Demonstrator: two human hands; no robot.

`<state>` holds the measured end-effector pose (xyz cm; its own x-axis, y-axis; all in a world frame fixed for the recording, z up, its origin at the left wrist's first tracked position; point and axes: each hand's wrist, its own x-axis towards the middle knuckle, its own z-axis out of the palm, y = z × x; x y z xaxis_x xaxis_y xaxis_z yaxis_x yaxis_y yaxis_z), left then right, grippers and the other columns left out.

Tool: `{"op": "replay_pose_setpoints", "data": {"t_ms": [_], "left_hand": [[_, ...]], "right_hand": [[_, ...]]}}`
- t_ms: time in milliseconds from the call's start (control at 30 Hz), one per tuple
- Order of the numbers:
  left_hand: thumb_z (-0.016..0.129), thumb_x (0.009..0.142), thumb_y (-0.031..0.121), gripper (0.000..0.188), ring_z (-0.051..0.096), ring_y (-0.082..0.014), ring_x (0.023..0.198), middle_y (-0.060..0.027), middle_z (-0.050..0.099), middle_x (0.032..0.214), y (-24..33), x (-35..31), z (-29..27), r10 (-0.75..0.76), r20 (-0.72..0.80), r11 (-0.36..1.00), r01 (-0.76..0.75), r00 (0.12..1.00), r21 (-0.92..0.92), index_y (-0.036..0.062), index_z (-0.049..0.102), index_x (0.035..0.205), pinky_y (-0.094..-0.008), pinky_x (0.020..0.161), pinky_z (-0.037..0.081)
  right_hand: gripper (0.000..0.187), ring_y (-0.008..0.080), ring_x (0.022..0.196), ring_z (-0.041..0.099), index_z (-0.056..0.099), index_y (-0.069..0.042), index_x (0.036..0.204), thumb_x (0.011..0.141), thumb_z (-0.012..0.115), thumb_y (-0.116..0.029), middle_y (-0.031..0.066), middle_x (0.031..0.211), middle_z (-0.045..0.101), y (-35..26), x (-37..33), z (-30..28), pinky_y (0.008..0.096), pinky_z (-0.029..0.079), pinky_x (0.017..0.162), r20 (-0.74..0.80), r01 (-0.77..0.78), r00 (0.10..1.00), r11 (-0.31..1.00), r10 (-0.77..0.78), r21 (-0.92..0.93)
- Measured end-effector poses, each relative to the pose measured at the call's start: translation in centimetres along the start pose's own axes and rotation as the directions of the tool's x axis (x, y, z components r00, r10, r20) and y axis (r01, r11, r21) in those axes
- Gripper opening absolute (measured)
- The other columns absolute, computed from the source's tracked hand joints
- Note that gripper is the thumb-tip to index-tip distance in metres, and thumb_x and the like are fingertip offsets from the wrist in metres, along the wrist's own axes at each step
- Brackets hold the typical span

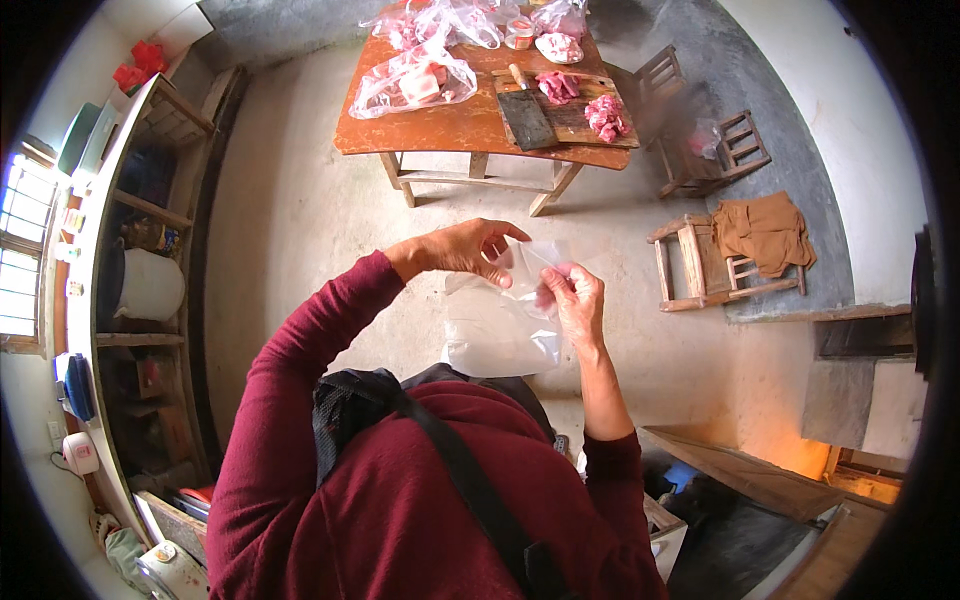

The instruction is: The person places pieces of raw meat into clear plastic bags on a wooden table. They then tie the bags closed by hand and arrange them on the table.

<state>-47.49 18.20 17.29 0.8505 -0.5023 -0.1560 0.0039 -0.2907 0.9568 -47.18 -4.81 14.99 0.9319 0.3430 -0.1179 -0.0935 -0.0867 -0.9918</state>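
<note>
A clear plastic bag [500, 345] hangs in front of my body above the floor. My right hand [580, 305] pinches it near its upper right edge, between thumb and fingers. By the bag's upper left edge is my left hand [462, 250], its thumb and fingers curved and spread apart. Whether its fingertips touch the plastic is hard to make out. Through the bag I see only the floor behind it.
Ahead stands a wooden table [430, 133] bearing a cleaver [527, 118], a cutting board [583, 125], cut raw meat [606, 118] and bagged meat [422, 82]. Wooden chairs [690, 265] are at right, one draped with brown cloth [765, 232]. Shelving [150, 207] lines the left.
</note>
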Motion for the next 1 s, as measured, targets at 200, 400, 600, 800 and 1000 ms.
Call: {"op": "replay_pose_setpoints", "data": {"t_ms": [200, 400, 600, 800, 1000], "left_hand": [[0.066, 0.073, 0.000, 0.027, 0.064, -0.0132, 0.068, -0.0080, 0.067, 0.073, -2.2, 0.8, -1.1, 0.054, -0.294, 0.983, 0.002, 0.954, 0.186, 0.0035, 0.065, 0.100, -0.0276, 0.066, 0.051], [0.051, 0.082, -0.001, 0.019, 0.063, -0.0130, 0.068, -0.0066, 0.065, 0.072, -3.1, 3.8, -4.7, 0.009, -0.315, 0.975, 0.061, 0.949, 0.212, 0.0016, 0.065, 0.095, -0.0273, 0.066, 0.050], [0.064, 0.081, 0.016, 0.033, 0.060, -0.0286, 0.089, -0.0164, 0.062, 0.098, -2.8, 8.7, -8.3, 0.192, -0.505, 0.927, 0.014, 0.842, 0.375, 0.0040, 0.057, 0.111, -0.0380, 0.079, 0.047], [0.071, 0.075, 0.021, 0.027, 0.053, -0.0303, 0.091, -0.0117, 0.059, 0.092, -1.1, 14.2, -10.7, 0.321, -0.629, 0.821, 0.123, 0.708, 0.557, 0.0057, 0.062, 0.095, -0.0389, 0.081, 0.043], [0.076, 0.070, 0.022, 0.029, 0.057, -0.0243, 0.084, -0.0080, 0.061, 0.084, -2.2, 17.6, -10.4, 0.176, -0.662, 0.880, 0.185, 0.729, 0.438, 0.0067, 0.063, 0.090, -0.0353, 0.074, 0.047]], "right_hand": [[0.015, 0.0092, 0.050, 0.054, 0.064, 0.001, 0.081, 0.082, 0.067, -0.014, 0.0035, 0.061, 0.060, 0.0, 3.3, 0.7, 0.0235, 0.045, 0.046, 0.250, -0.186, 0.956, 0.976, 0.154, 0.109], [0.022, 0.0064, 0.054, 0.052, 0.064, 0.000, 0.076, 0.083, 0.066, -0.021, -0.0006, 0.062, 0.057, 1.3, 9.2, 0.7, 0.0228, 0.044, 0.049, 0.289, -0.075, 0.952, 0.991, 0.104, -0.111], [0.021, 0.0087, 0.044, 0.051, 0.062, 0.003, 0.073, 0.081, 0.067, -0.016, 0.0061, 0.059, 0.059, 0.2, 16.7, 0.1, 0.0226, 0.040, 0.038, 0.264, -0.206, 0.954, 0.951, 0.143, 0.230], [0.022, 0.0099, 0.043, 0.053, 0.060, 0.002, 0.073, 0.082, 0.067, -0.017, 0.0074, 0.059, 0.060, 0.2, 24.0, -2.7, 0.0224, 0.039, 0.036, 0.235, -0.202, 0.961, 0.953, 0.148, 0.226], [0.014, 0.0093, 0.046, 0.054, 0.063, 0.001, 0.074, 0.080, 0.068, -0.012, 0.0063, 0.061, 0.062, 1.0, 28.6, -3.4, 0.0217, 0.042, 0.040, 0.323, -0.316, 0.922, 0.898, 0.213, 0.308]]}}
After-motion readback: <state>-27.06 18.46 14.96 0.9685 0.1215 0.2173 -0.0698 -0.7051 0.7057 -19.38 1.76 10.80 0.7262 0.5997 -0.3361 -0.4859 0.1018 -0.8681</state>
